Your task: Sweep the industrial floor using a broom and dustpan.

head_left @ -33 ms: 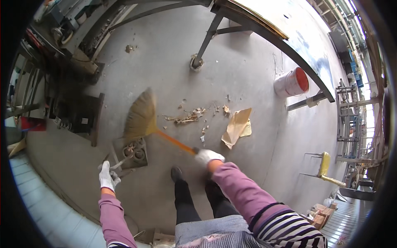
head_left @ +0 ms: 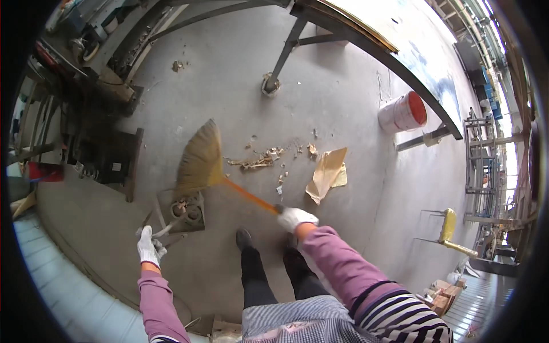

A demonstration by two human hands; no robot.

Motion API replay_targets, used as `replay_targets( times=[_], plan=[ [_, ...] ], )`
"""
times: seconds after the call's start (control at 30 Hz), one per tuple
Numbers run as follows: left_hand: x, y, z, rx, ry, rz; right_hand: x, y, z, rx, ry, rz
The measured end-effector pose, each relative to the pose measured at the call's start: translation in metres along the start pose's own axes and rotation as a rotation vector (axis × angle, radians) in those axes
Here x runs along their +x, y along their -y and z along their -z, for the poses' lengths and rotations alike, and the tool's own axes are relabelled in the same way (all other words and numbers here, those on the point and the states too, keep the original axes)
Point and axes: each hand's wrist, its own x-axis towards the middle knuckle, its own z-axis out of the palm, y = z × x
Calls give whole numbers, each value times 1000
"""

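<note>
My right hand (head_left: 296, 219), in a white glove, is closed round the orange handle of a straw broom (head_left: 201, 160). The broom's fan-shaped head is off the left end of a line of swept scraps (head_left: 263, 159), over the floor. In a white glove too, my left hand (head_left: 149, 248) is closed round the bar-like handle of a grey, square dustpan (head_left: 197, 224). Scraps and round shapes show inside the pan, close to the broom's lower edge. Right of the scraps lies a sheet of brown paper (head_left: 327, 174).
A metal-framed table (head_left: 354, 43) stands ahead, with a red-and-white bucket (head_left: 403, 112) by its right leg. Dark machinery (head_left: 108, 154) stands at left. A yellow-wrapped frame with prongs (head_left: 449, 228) lies at right. A small debris heap (head_left: 178, 66) lies farther off.
My right hand and the broom have shifted slightly to the right. The left hand and the dustpan stay nearly in place.
</note>
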Motion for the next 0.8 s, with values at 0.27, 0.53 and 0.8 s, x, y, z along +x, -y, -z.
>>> replay_targets(
  times=[0.27,0.53,0.8],
  plan=[
    [-62,49,43,-2,-77,-116,-97,-199,36,94,-74,-312],
    [-190,77,56,-107,-100,17,-205,-283,114,607,-130,-397],
    [-318,122,3,-89,-358,-29,52,-275,277,199,-229,-29]
  ],
)
